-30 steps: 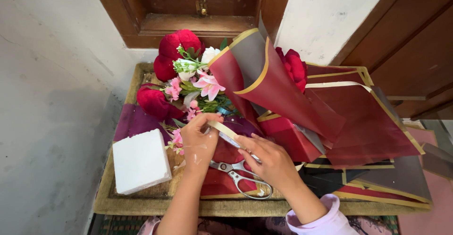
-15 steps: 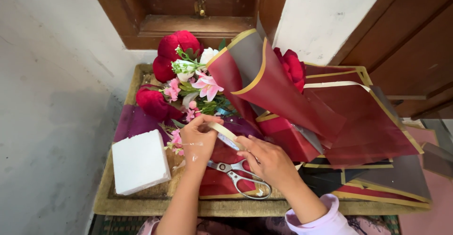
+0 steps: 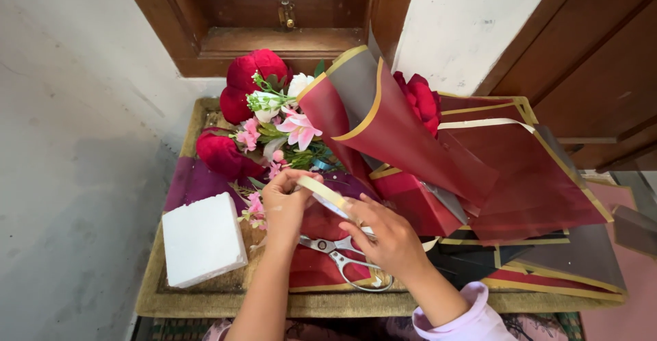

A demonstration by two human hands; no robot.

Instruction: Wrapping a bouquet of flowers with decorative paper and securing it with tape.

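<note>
My left hand (image 3: pixel 286 204) pinches one end of a cream strip of tape (image 3: pixel 328 195) at the bouquet's stem. The other end of that strip is gripped by my right hand (image 3: pixel 387 235), so it stretches between both hands. The bouquet (image 3: pixel 270 118) of red, pink and white flowers lies just beyond, with dark red wrapping paper with gold edges (image 3: pixel 404 139) folded around it. Silver scissors (image 3: pixel 345 262) lie on the paper under my right hand.
A white foam block (image 3: pixel 203 240) sits at the left on a woven mat (image 3: pixel 205 300). More red and dark wrapping sheets (image 3: pixel 540 197) spread to the right. A wooden window frame (image 3: pixel 274 40) and white walls stand behind.
Both hands have stayed at the bouquet's stem with the tape. The strip has shifted only slightly.
</note>
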